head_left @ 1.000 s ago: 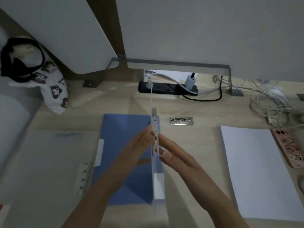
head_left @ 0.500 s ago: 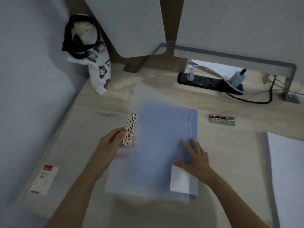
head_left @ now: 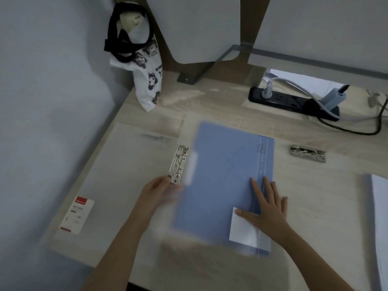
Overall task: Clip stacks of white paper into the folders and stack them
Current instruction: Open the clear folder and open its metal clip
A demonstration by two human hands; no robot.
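Folder is pressed flat by the right hand, fingers straight. At 9 o'clock, its metal clip is pinched by the left hand.

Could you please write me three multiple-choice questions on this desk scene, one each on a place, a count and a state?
1. Where does the loose clip lie?
A. On the desk, right of the blue folder
B. On top of the blue folder
C. In the right hand

2. How many metal clips show?
A. One
B. Two
C. Four

3. What is the right hand doing?
A. Pinching the loose clip
B. Curled into a fist
C. Lying flat on the blue folder

Answers:
1 A: it sits on bare wood beyond the folder's right edge.
2 B: the loose one, plus the held clip gripped by the left hand.
3 C: its fingers lie straight on the folder.
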